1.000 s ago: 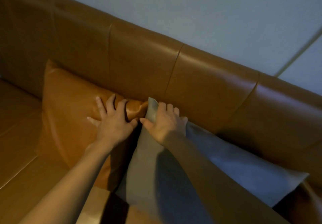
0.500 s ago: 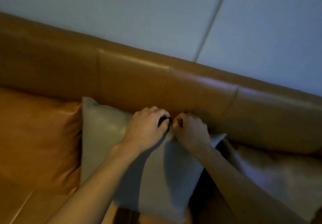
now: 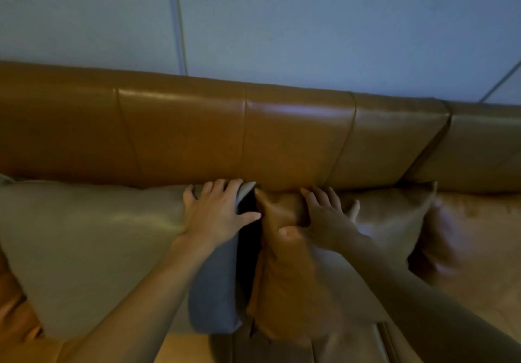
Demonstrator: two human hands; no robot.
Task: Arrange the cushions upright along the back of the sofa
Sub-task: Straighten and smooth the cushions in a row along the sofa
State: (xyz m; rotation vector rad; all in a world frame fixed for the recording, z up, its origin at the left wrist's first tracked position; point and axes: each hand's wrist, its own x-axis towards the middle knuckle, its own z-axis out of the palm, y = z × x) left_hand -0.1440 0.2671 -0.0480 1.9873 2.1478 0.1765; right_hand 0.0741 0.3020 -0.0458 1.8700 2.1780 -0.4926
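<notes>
A grey-beige cushion [image 3: 93,238] leans upright against the brown leather sofa back [image 3: 183,134]. My left hand [image 3: 218,211] lies flat on its top right corner, fingers spread. To its right stands a tan leather cushion [image 3: 383,221], also against the back. My right hand [image 3: 324,218] grips its top left corner, thumb pinching a fold of leather. A dark gap separates the two cushions.
A pale wall [image 3: 310,24] rises behind the sofa. An orange cushion's edge [image 3: 14,306] shows at the far left. The sofa seat [image 3: 479,235] extends to the right, and the seat front [image 3: 183,351] lies below.
The view has shifted right along the sofa. My right hand left the grey cushion's top edge and took the tan cushion's corner. My left hand opened flat on the grey cushion's right corner.
</notes>
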